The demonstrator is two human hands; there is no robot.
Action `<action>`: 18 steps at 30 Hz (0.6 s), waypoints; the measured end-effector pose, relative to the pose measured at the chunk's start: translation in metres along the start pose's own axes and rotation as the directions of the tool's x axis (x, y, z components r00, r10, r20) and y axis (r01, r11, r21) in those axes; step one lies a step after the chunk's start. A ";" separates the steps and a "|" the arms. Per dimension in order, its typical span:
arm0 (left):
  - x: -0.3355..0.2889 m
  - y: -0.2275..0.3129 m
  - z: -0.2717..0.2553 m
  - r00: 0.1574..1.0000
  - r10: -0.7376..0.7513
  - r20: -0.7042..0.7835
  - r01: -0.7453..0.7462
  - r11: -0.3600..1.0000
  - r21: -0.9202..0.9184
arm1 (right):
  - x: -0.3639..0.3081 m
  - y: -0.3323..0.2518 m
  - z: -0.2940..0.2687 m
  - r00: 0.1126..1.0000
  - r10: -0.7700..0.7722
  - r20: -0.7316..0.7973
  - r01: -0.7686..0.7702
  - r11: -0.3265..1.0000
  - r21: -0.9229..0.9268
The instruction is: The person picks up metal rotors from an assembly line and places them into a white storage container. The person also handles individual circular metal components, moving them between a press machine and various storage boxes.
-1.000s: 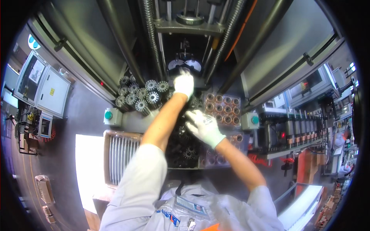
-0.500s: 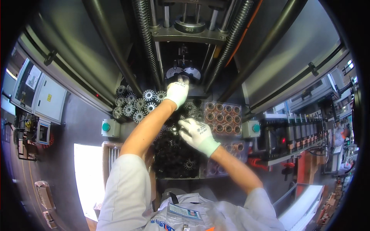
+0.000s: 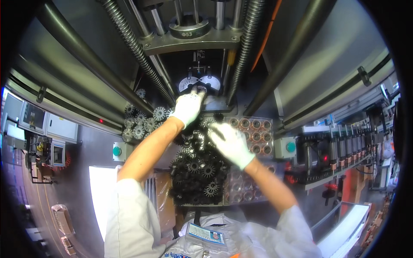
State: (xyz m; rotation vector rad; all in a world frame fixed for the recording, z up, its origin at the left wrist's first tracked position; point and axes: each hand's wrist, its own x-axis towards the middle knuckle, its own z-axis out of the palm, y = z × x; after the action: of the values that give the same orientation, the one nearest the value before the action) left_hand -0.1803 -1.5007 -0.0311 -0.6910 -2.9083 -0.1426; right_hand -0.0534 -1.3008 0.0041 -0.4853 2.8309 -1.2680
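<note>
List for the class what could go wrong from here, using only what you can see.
1. The left hand reaches in near two pale rounded plates, with a metal crosspiece on rods above; if that came down, the hand might be pinched.
2. The toothed parts lie heaped loosely, so some could slide or snag a glove.
3. The right hand is close to the clear tray of copper-coloured rings and might knock it.
</note>
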 end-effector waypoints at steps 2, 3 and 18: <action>0.002 0.005 -0.002 0.973 0.024 -0.231 -0.044 0.996 -0.082 | 0.037 0.019 -0.004 0.999 0.036 -0.041 -0.033 0.997 0.077; 0.003 0.010 -0.008 0.974 0.030 -0.225 -0.049 0.996 -0.080 | 0.057 0.009 -0.017 0.961 0.254 0.112 -0.274 0.937 0.218; 0.040 0.014 0.037 0.580 -0.627 0.519 0.409 -0.327 -0.852 | 0.166 0.051 0.042 0.770 0.586 0.252 -0.633 0.652 0.418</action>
State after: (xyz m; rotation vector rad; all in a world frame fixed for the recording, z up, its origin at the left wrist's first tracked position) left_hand -0.2133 -1.4661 -0.0603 0.8415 -2.0290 -2.4027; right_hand -0.2206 -1.3455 -0.0412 0.3979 2.1333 -1.6125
